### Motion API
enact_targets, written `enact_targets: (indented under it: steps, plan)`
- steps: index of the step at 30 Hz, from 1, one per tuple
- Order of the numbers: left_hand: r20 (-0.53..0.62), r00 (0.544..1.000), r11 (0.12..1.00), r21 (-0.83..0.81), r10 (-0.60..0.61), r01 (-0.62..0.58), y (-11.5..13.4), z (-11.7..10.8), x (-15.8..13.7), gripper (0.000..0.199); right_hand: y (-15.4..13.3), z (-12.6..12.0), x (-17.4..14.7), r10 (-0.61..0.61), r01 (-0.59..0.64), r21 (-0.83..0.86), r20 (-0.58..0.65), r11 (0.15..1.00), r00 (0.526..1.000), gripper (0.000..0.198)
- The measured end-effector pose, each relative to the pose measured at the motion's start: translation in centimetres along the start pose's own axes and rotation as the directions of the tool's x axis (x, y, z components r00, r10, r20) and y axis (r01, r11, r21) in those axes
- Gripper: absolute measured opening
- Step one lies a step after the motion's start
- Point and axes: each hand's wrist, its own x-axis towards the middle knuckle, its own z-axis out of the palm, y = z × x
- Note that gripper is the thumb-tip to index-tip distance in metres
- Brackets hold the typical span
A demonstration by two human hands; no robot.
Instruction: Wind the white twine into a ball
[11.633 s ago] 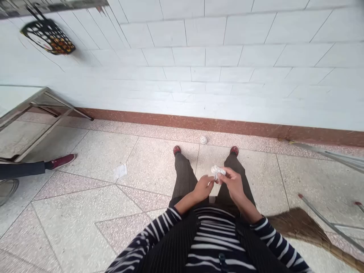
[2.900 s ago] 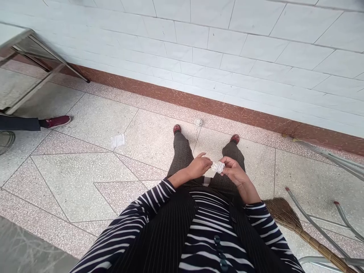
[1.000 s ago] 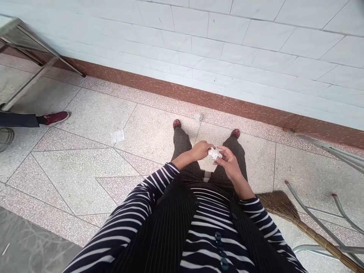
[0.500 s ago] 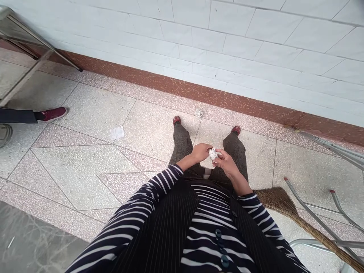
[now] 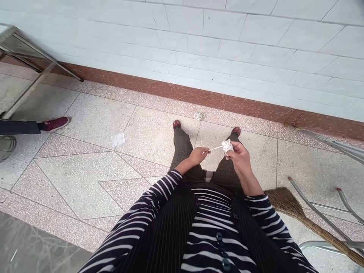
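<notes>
right hand point(image 5: 240, 157): white bundle point(image 5: 226, 146) at fingertips point(image 5: 231, 154) | left hand point(image 5: 198, 156): pinching strand point(image 5: 216, 148)

A white tiled wall point(image 5: 176, 45) meets a red-brown baseboard point(image 5: 159, 88) above the speckled floor point(image 5: 76, 174), where a crumpled white paper point(image 5: 118, 140) lies. At left, another person's maroon shoe point(image 5: 57, 124) rests near a metal-legged table point(image 5: 27, 91). At right, a straw broom point(image 5: 287, 203) overlaps bent metal tubes point(image 5: 300, 194) with red tips, and a white sliver point(image 5: 14, 255) lies at lower left.
</notes>
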Motion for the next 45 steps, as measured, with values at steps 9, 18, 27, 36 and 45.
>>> enact_targets:
  steps: [9,18,27,36,45]
  plan:
    - [-0.085,0.964,0.965,-0.047,0.252,-0.256,1.4,-0.7,1.3,0.035,-4.6,-0.4,-4.3,0.003,-0.006,0.013,0.168,1.0,0.986,0.031]
    - [0.04,0.981,0.982,-0.004,0.188,-0.188,3.6,-0.5,-0.9,0.032,-6.4,0.1,-3.7,-0.241,0.262,-0.173,0.132,0.949,0.961,0.034]
    - [0.18,0.926,0.859,0.347,0.332,-0.376,6.0,-2.7,-6.8,0.029,2.0,-2.2,2.4,-0.142,0.172,-0.597,0.097,0.784,0.985,0.027]
    - [0.069,0.956,0.936,0.196,0.285,-0.294,4.3,-3.7,-3.6,0.025,3.1,-0.7,-4.0,0.142,-0.006,-0.33,0.39,0.944,0.91,0.023]
    - [0.066,0.978,0.979,-0.063,0.197,-0.193,3.3,0.2,-2.6,0.026,0.4,-0.9,-3.7,0.179,-0.171,-0.083,0.096,0.982,0.979,0.03]
